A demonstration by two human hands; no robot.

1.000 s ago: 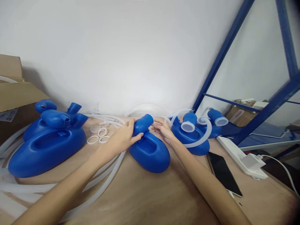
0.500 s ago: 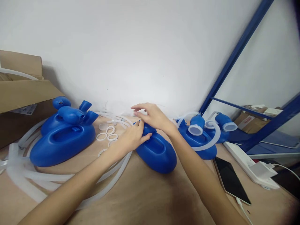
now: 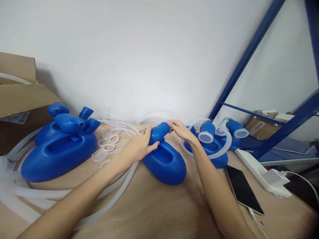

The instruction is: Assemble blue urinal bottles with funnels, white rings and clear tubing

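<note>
A blue plastic urinal bottle (image 3: 169, 171) with a hollow in its upper side lies on the table in front of me. At its far end sits a curved blue neck piece (image 3: 158, 132), pointing up to the right. My left hand (image 3: 139, 146) is wrapped around the left side of this piece, thumb toward me. With closed fingertips, my right hand (image 3: 180, 130) grips the rim at its right end. Whether the piece is fixed to the bottle is hidden by my left hand. White rings (image 3: 109, 147) and clear round caps (image 3: 99, 155) lie left of my left hand.
Two blue bottles (image 3: 57, 159) and coiled clear tubing (image 3: 47, 193) lie left, near a cardboard box (image 3: 27, 99). More bottles (image 3: 220, 162) with tubes stand right, beside a phone (image 3: 244, 189), a power strip (image 3: 251, 166) and a blue metal frame (image 3: 239, 69).
My right hand has come down and right from above the neck piece to its right-hand rim, leaving the piece in plain view. My left hand keeps its hold. The view has shifted slightly right.
</note>
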